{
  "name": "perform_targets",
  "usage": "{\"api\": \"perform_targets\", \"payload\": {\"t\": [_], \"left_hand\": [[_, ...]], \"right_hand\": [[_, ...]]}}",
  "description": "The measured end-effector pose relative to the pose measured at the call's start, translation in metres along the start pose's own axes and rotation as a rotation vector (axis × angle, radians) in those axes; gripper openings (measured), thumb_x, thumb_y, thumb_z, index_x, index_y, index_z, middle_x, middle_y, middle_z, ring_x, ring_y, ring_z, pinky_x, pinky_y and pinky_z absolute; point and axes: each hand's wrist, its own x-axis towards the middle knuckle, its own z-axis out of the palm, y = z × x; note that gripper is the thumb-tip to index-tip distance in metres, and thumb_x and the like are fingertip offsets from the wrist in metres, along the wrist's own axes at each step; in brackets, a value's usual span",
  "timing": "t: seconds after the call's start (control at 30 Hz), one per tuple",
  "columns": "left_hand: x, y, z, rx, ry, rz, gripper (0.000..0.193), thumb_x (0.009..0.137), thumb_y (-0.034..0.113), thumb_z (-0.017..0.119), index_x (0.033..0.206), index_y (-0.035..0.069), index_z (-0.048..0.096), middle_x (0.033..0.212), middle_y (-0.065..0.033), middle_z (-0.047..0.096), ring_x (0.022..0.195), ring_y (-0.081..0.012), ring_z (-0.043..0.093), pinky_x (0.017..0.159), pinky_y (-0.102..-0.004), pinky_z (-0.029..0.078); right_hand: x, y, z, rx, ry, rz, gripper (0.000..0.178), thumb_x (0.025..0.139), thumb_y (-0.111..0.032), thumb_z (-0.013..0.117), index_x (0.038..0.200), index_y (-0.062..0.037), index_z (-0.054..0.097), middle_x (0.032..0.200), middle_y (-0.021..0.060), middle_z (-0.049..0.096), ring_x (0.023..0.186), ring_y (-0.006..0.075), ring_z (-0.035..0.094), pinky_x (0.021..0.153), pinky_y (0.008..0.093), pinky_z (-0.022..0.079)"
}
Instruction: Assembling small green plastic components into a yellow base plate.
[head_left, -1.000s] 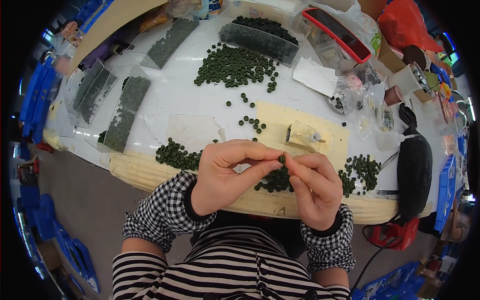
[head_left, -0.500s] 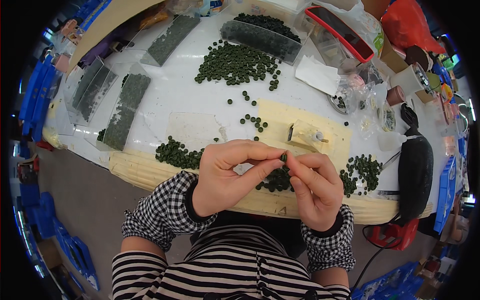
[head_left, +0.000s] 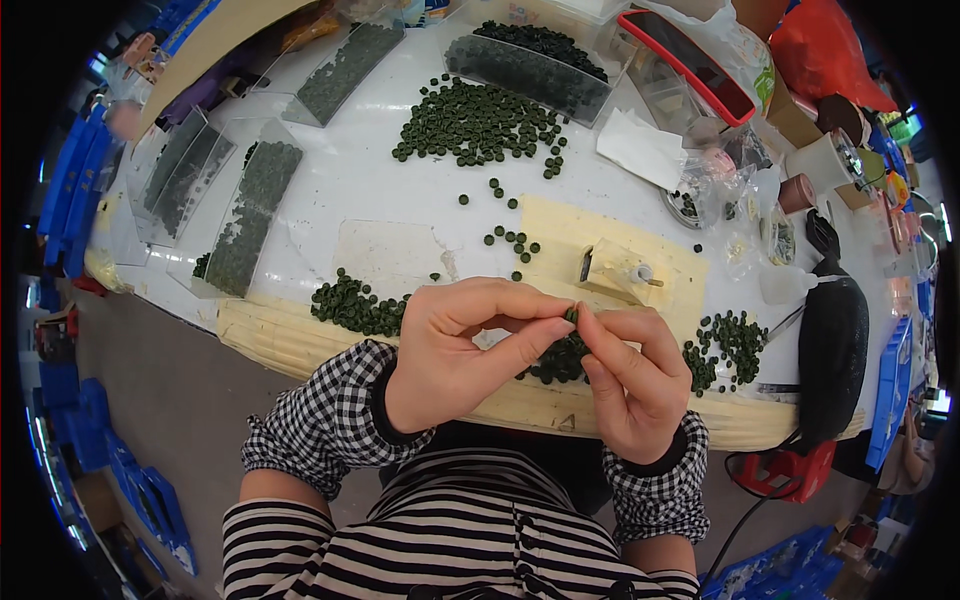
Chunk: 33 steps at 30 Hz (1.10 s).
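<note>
Between their fingertips, my two hands hold one small dark green round piece (head_left: 571,314). My left hand (head_left: 470,345) pinches it from the left with thumb and index finger. From the other side my right hand (head_left: 637,372) closes its thumb and fingers on it. Under the hands lies a pile of the same green pieces (head_left: 558,362), partly hidden by the fingers. Another heap of green pieces (head_left: 358,305) is left of my left hand, and a third heap (head_left: 735,342) lies right of my right hand. Beyond the hands stands a small cream-coloured block fixture (head_left: 615,272) with a peg.
A large spread of green pieces (head_left: 480,122) covers the far middle of the white table (head_left: 350,190). Clear boxes (head_left: 525,75) of pieces stand at the back and left. A red-cased phone (head_left: 690,68), white tissue (head_left: 640,148) and black-wrapped tool (head_left: 833,350) are on the right.
The hands keep their pinch on the green piece with barely any finger movement. The whole view has shifted slightly.
</note>
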Motion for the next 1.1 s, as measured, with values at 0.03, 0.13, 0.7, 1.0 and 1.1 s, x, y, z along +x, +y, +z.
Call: {"api": "perform_targets", "payload": {"t": [0.03, 0.13, 0.7, 1.0, 1.1], "left_hand": [[0.0000, -0.0002, 0.0001, -0.008, 0.001, -0.005, 0.018, 0.086, -0.002, 0.069, 0.104, -0.003, 0.070, 0.096, -0.0136, 0.071, 0.086, -0.0134, 0.069, 0.076, -0.0243, 0.055], [-0.0016, 0.0022, -0.0038, 0.054, -0.054, 0.000, 0.023, 0.084, -0.009, 0.066, 0.107, -0.005, 0.068, 0.106, -0.0178, 0.069, 0.098, -0.0198, 0.068, 0.086, -0.0282, 0.053], [-0.0019, -0.0056, 0.0024, 0.542, -0.091, 0.462, 0.044, 0.077, -0.012, 0.069, 0.120, -0.005, 0.061, 0.119, -0.0217, 0.064, 0.096, -0.0279, 0.069, 0.080, -0.0302, 0.056], [0.0025, -0.0046, 0.0041, 0.534, -0.101, 0.458, 0.043, 0.078, -0.013, 0.067, 0.120, -0.004, 0.062, 0.121, -0.0217, 0.063, 0.097, -0.0280, 0.068, 0.083, -0.0316, 0.056], [0.0017, -0.0002, 0.0042, 0.428, -0.102, 0.361, 0.039, 0.081, -0.011, 0.066, 0.119, -0.004, 0.062, 0.120, -0.0206, 0.064, 0.100, -0.0265, 0.068, 0.086, -0.0314, 0.055]], "right_hand": [[0.0004, 0.0005, 0.0001, -0.026, 0.001, -0.027, 0.039, 0.078, 0.002, 0.071, 0.116, -0.0023, 0.069, 0.096, 0.0086, 0.064, 0.079, 0.0209, 0.059, 0.069, 0.0292, 0.048], [0.0002, 0.0010, 0.0013, -0.010, 0.005, -0.025, 0.040, 0.077, 0.002, 0.071, 0.117, -0.0026, 0.069, 0.097, 0.0080, 0.064, 0.079, 0.0211, 0.059, 0.069, 0.0296, 0.048], [-0.0044, 0.0012, -0.0021, 0.097, -0.009, 0.083, 0.037, 0.082, 0.003, 0.068, 0.119, -0.0006, 0.067, 0.101, 0.0100, 0.064, 0.085, 0.0201, 0.061, 0.073, 0.0272, 0.049], [-0.0050, -0.0004, -0.0034, 0.175, 0.009, 0.154, 0.037, 0.085, 0.004, 0.066, 0.121, -0.0022, 0.066, 0.102, 0.0099, 0.063, 0.088, 0.0180, 0.062, 0.076, 0.0252, 0.050], [-0.0043, -0.0015, -0.0034, 0.181, 0.026, 0.149, 0.037, 0.085, 0.004, 0.066, 0.122, -0.0022, 0.066, 0.102, 0.0099, 0.063, 0.087, 0.0180, 0.061, 0.076, 0.0251, 0.049]]}}
